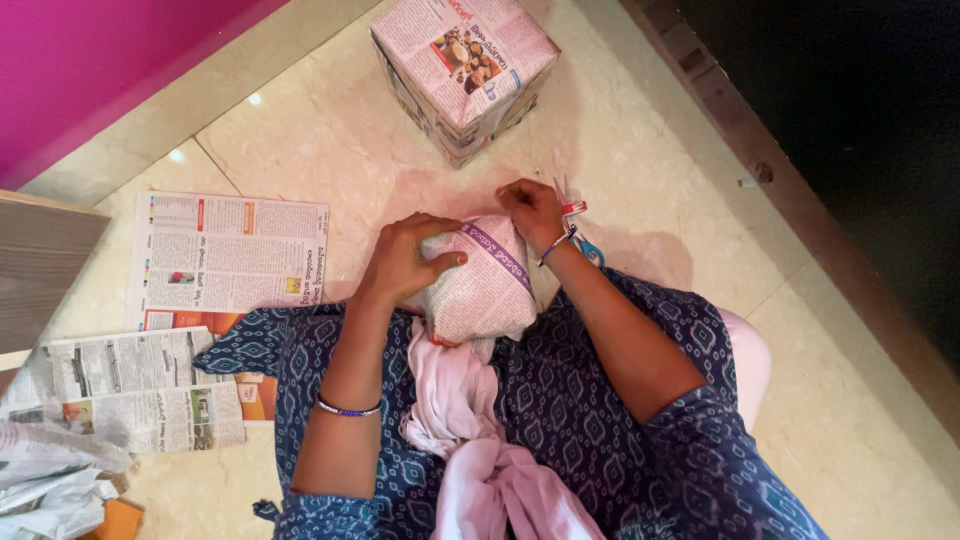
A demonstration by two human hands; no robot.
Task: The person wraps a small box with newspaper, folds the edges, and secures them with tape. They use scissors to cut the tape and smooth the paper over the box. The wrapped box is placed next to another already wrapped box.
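Observation:
On my lap sits a small parcel wrapped in newspaper (483, 285), with a purple printed band across its top. My left hand (405, 258) presses on its left side, fingers curled over the paper. My right hand (532, 208) pinches the paper at the parcel's far top corner. Just past my right hand, a pair of scissors (580, 228) with red and blue handles lies on the floor, partly hidden by my wrist. A white and pale pink cloth (470, 430) hangs down from under the parcel over my blue patterned dress.
A larger box wrapped in newspaper (463, 70) stands on the cream tiled floor ahead. Loose newspaper sheets (225, 250) lie at my left, with crumpled ones (50, 480) at the bottom left. A magenta wall (90, 60) and a dark wooden edge (760, 150) border the floor.

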